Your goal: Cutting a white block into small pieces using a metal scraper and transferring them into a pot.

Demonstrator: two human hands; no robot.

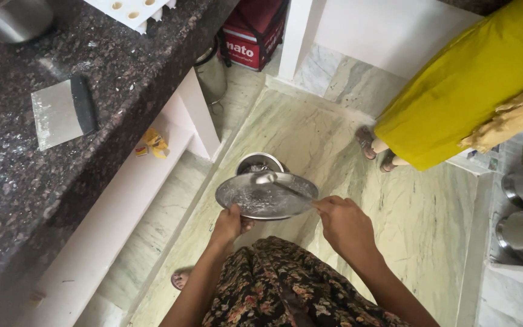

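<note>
Above the pale marble floor (431,212), our left hand (230,223) grips the round steel plate (266,197) by its rim while our right hand (345,223) pinches a steel spoon (270,179), apparently scraping residue into the small steel bin (260,162) below; next, steadier tilt.

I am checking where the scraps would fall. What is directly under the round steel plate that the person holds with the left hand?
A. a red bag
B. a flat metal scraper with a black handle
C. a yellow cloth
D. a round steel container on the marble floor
D: below the far edge of the round steel plate, held by the left hand, a round steel container stands on the marble floor; the right hand holds a spoon over the plate.
</note>
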